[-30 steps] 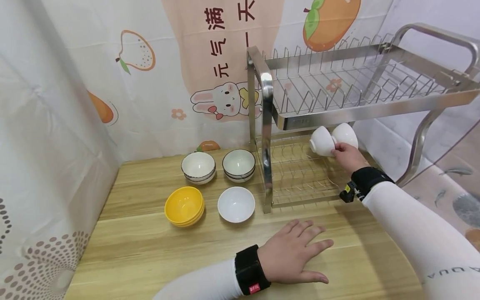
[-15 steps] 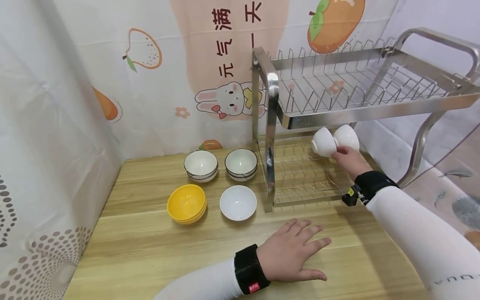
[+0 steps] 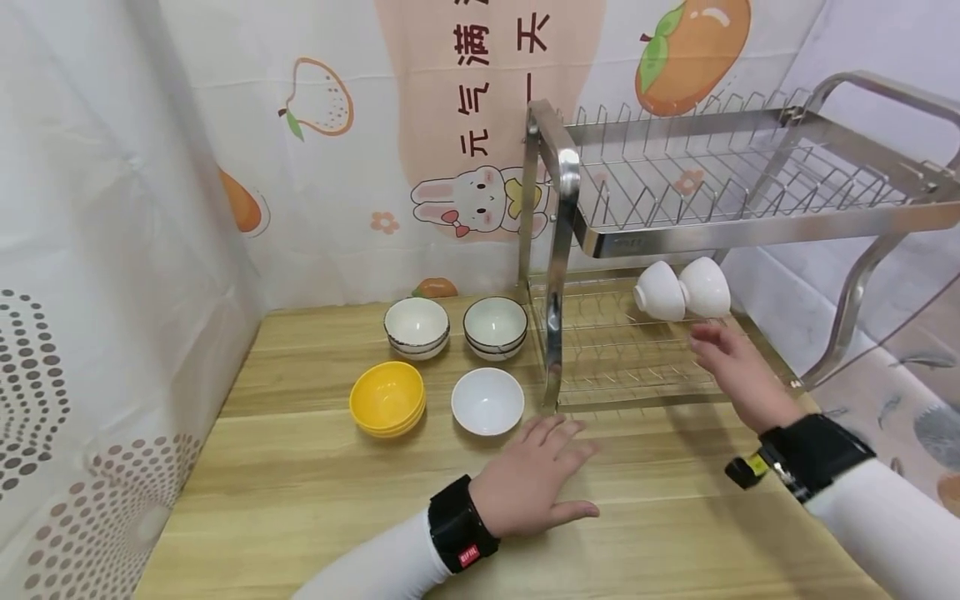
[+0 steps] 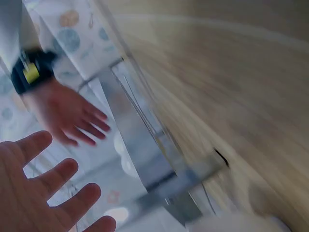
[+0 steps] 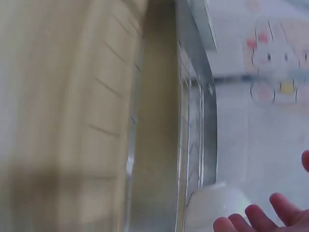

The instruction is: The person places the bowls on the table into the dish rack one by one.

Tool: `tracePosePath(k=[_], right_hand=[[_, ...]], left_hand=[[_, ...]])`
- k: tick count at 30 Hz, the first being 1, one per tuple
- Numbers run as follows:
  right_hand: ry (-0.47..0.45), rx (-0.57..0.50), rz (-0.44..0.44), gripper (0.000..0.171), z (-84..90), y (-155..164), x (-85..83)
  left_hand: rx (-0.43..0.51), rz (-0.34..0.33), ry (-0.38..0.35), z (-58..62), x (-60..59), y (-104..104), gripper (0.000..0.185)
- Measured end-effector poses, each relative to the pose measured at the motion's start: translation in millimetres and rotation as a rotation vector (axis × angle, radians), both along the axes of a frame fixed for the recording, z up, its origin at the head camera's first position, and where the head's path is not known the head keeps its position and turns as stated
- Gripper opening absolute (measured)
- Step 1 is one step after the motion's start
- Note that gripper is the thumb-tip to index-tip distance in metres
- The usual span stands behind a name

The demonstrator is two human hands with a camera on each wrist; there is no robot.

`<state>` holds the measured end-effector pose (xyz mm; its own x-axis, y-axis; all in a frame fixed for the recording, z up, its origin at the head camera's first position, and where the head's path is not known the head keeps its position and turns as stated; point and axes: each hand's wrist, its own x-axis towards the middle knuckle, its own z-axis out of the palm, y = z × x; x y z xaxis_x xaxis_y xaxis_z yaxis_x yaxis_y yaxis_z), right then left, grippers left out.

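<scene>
Shiny metal rack; glossy white bowls; matt wood table.

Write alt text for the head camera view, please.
A person's right hand hovers open by two white bowls in a steel dish rack; the left hand lies flat on the wooden table near four more bowls.

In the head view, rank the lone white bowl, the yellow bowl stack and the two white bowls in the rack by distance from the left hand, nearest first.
From the left hand:
1. Lone white bowl, just beyond the fingertips on the table.
2. Yellow bowl stack, farther to the left.
3. Two white bowls in the rack, on the lower tier to the right.
</scene>
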<state>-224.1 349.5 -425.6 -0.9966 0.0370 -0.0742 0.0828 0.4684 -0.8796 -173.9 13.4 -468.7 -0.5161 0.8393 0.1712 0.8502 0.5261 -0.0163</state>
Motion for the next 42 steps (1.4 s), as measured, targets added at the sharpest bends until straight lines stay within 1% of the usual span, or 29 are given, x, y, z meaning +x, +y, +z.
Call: tracePosePath(k=[2, 5, 8, 10, 12, 14, 16, 18, 24, 27, 32, 36, 39, 42], right_hand=[[0.033, 0.071, 0.032, 0.066, -0.5, -5, 16.6], [0.129, 0.206, 0.076, 0.064, -5.0, -15, 39.7], [0.286, 0.418, 0.128, 0.064, -13.3, -23, 59.5], [0.411, 0.579, 0.157, 0.067, -20.5, -28, 71.4], [0.521, 0.695, 0.188, 0.070, -27.6, -32, 80.2], [0.603, 0.763, 0.217, 0.071, -34.1, -34, 86.7], [0.645, 0.787, 0.238, 0.072, -40.0, -34, 90.9], [0.662, 0.794, 0.247, 0.071, -44.5, -35, 93.9], [0.678, 0.804, 0.254, 0.071, -55.8, -37, 103.8], [0.685, 0.803, 0.256, 0.071, -58.4, -38, 108.7], [0.703, 0.800, 0.253, 0.067, -60.4, -38, 113.9], [0.740, 0.792, 0.258, 0.068, -61.3, -41, 117.0], [0.763, 0.782, 0.257, 0.070, -61.5, -42, 118.6], [0.770, 0.782, 0.250, 0.070, -61.9, -43, 119.5]], left_hand=[[0.012, 0.030, -0.011, 0.2, -2.7, -8, 0.075], [0.037, 0.071, -0.028, 0.5, -6.6, -17, 0.075], [0.056, 0.110, -0.039, 1.9, -9.3, -24, 0.074], [0.062, 0.132, -0.051, 2.3, -10.5, -28, 0.073], [0.070, 0.150, -0.051, 1.0, -11.7, -33, 0.072], [0.072, 0.169, -0.057, -0.8, -12.4, -38, 0.072], [0.073, 0.185, -0.056, -2.6, -13.0, -43, 0.071], [0.072, 0.203, -0.056, -2.5, -12.8, -48, 0.071], [0.077, 0.238, -0.060, -3.0, -10.6, -59, 0.070], [0.077, 0.258, -0.061, -5.1, -12.2, -62, 0.068], [0.072, 0.281, -0.054, -9.2, -23.1, -62, 0.065], [0.043, 0.272, -0.048, -9.0, -30.8, -60, 0.061], [0.005, 0.261, -0.041, -9.2, -36.4, -57, 0.052], [-0.029, 0.263, -0.050, -8.8, -40.3, -55, 0.044]])
